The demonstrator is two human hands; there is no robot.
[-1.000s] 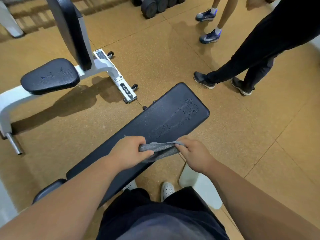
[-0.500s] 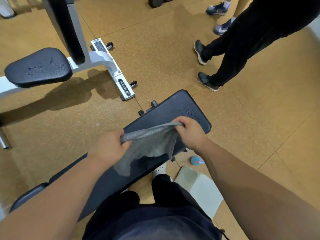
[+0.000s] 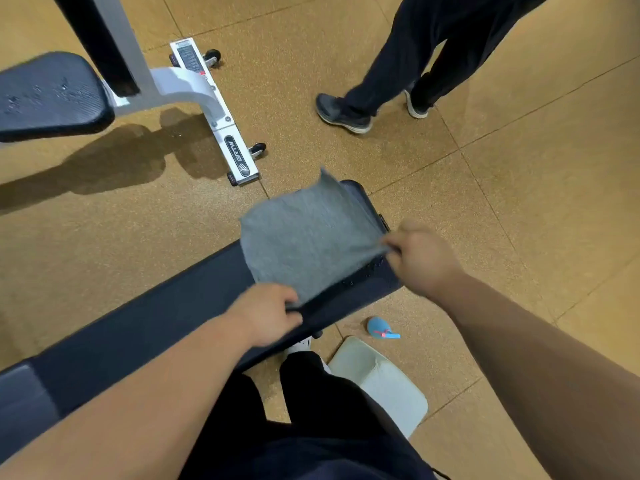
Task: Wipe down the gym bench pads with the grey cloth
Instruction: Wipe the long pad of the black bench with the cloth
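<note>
Cloth (image 3: 308, 233), grey and spread flat, covers the bench pad (image 3: 166, 317) end toward one o'clock. Left hand (image 3: 265, 315) fingers pinch its near corner; right hand (image 3: 420, 258) fingers pinch its three o'clock corner.

Before us: grey cloth (image 3: 308, 233) spread over the far end of the flat bench pad (image 3: 156, 317), our left hand (image 3: 265, 315) and right hand (image 3: 420, 259) each pinching a near corner; droplets on the pad beside the cloth; second bench (image 3: 52, 95) at upper left; a bystander's legs (image 3: 408, 60) beyond.

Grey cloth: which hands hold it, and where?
Both hands hold the grey cloth: the left hand pinches its near corner, the right hand its right-side corner.
</note>
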